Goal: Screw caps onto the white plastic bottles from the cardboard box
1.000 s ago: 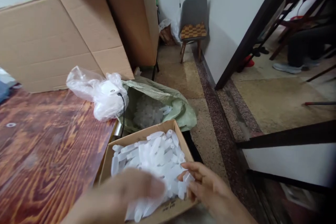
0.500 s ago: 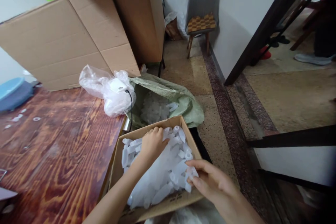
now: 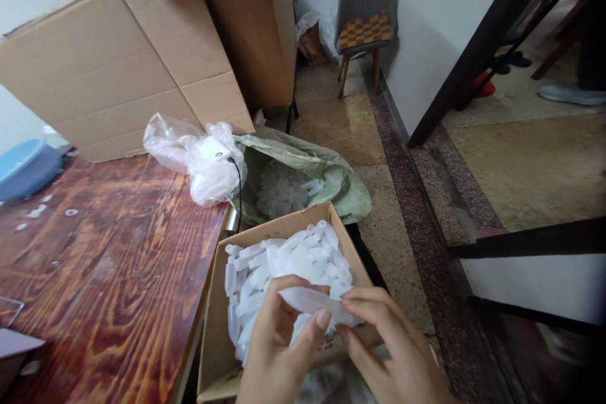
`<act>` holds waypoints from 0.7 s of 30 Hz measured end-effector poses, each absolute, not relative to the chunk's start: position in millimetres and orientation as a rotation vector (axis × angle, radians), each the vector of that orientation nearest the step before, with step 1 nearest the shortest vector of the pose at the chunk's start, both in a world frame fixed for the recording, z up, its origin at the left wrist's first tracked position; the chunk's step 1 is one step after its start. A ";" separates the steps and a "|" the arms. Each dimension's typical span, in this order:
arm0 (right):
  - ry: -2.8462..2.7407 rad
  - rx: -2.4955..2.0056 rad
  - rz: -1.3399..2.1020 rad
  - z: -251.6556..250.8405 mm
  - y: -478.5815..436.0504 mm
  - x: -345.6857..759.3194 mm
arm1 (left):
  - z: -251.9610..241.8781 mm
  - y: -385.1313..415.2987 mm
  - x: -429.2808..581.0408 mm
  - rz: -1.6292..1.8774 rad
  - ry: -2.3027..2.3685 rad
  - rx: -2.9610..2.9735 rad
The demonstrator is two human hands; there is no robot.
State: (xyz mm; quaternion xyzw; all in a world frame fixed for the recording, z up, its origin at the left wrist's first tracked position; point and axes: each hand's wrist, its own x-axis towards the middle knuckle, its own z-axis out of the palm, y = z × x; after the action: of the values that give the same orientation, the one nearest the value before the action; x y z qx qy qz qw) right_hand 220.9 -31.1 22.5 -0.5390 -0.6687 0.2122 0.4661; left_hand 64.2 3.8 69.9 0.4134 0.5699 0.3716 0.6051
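Note:
A translucent white plastic tube (image 3: 307,300), one end tapering to a flat point, lies between my two hands above a cardboard box. My left hand (image 3: 279,344) is closed on it with thumb and forefinger around its middle. On the right, the fingertips of my right hand (image 3: 391,344) pinch its other end, which they partly cover. Many similar plastic tubes (image 3: 255,278) are heaped in the open cardboard box (image 3: 208,353) below. My hands hide the near part of the heap.
Behind the box, a green woven sack (image 3: 353,192) holds more translucent pieces. A brown wooden table (image 3: 137,265) on the left carries a plastic bag (image 3: 213,183) with a black cable and a blue basin (image 3: 28,167). A grey chair (image 3: 364,6) stands farther back.
My left hand has come out of the heap toward me and now grips a tube together with my right hand. The right hand has shifted slightly and turned inward.

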 end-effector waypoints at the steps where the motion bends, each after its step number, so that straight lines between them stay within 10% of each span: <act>1: -1.646 -1.290 0.475 25.0 -29.5 220.1 | 70.6 -0.2 67.5 0.883 1.293 0.851; 11: -2.087 -0.955 0.337 37.6 -28.8 240.1 | 66.6 -15.6 63.1 0.937 1.225 0.471; 21: -1.882 -1.176 1.166 52.0 -14.0 220.4 | 70.8 -32.3 40.3 0.929 1.464 0.794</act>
State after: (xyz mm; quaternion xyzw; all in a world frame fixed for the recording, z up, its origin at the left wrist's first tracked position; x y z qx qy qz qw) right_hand 220.4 -14.0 52.0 -0.4455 -0.7132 0.4420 0.3122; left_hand 40.3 -32.3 70.8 0.3393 0.6259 0.3973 0.5789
